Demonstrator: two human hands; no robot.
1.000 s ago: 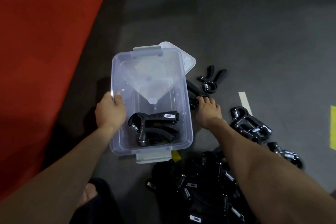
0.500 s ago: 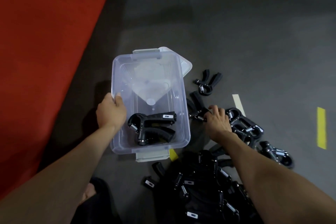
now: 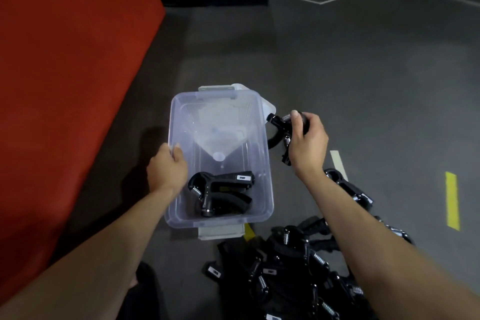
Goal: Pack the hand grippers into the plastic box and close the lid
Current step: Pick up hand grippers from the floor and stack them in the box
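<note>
Right hand (image 3: 307,141) now lifted, grasping gripper (image 3: 281,128) beside box (image 3: 268,189); left hand (image 3: 166,170) still gripping rim.

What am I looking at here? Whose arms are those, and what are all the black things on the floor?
This picture comes from a camera worn on a person's head, looking down, so you see their own two arms. There is no robot here, just a person packing.

The left hand holds the rim of a clear plastic box that sits on the grey floor. Inside the box lie black hand grippers, squeezy exercise tools with metal springs.

The right hand grips another hand gripper, lifted just beside the box. It is probably going in next.

Near the person lies a pile of more grippers waiting to be packed. The white lid peeks out from under the far side of the box. A red mat lies to the left.
</note>
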